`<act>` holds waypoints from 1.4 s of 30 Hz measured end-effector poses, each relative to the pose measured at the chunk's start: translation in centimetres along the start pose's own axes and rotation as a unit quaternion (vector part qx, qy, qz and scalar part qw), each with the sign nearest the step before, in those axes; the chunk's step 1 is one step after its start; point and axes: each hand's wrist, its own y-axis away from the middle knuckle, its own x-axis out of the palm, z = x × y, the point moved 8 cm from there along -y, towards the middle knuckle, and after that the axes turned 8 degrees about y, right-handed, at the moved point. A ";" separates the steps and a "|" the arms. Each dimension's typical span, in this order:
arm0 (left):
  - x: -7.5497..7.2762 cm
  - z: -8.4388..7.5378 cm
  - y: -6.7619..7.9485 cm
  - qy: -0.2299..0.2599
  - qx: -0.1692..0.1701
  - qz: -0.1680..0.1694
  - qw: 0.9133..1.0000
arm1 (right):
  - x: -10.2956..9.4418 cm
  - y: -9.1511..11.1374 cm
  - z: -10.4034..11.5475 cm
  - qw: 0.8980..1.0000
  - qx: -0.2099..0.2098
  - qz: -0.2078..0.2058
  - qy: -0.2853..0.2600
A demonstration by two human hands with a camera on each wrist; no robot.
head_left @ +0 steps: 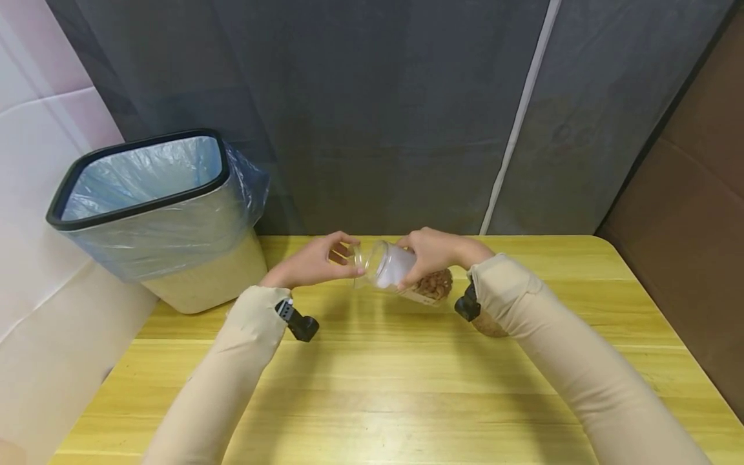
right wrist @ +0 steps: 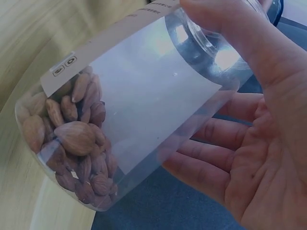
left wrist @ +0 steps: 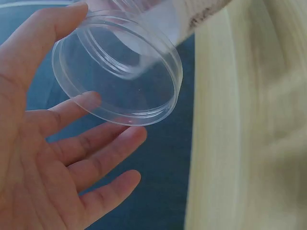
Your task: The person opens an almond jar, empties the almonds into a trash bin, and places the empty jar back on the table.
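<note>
My left hand pinches a clear plastic lid by its rim between thumb and fingers, the other fingers spread beneath it. The lid is tilted on edge in front of the mouth of a clear plastic jar. My right hand grips this jar around its upper part, thumb on one side and fingers on the other. The jar leans far over, its mouth toward the left hand. Almonds lie gathered at its bottom end, and a printed label wraps its side.
A trash bin with a black rim and a blue bag liner stands at the back left. Beneath the right wrist, a round brown thing is partly hidden by the sleeve. The wooden table ends at a dark grey wall.
</note>
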 end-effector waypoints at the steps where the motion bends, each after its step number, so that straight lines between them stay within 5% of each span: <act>1: 0.0 0.3 0.1 0.003 0.000 -0.003 1.000 | 0.0 0.0 -0.1 1.000 0.000 -0.001 0.000; 15: 2.5 4.9 1.0 0.041 -0.015 -0.013 0.999 | 0.1 0.2 -0.4 1.000 0.000 -0.011 -0.003; 30: 4.6 7.5 1.4 0.081 -0.048 -0.031 0.995 | 0.5 0.3 -0.5 1.000 0.006 -0.014 -0.009; 42: 5.4 9.6 2.3 0.145 -0.044 -0.043 0.987 | 0.7 0.6 -0.9 1.000 0.017 -0.011 -0.014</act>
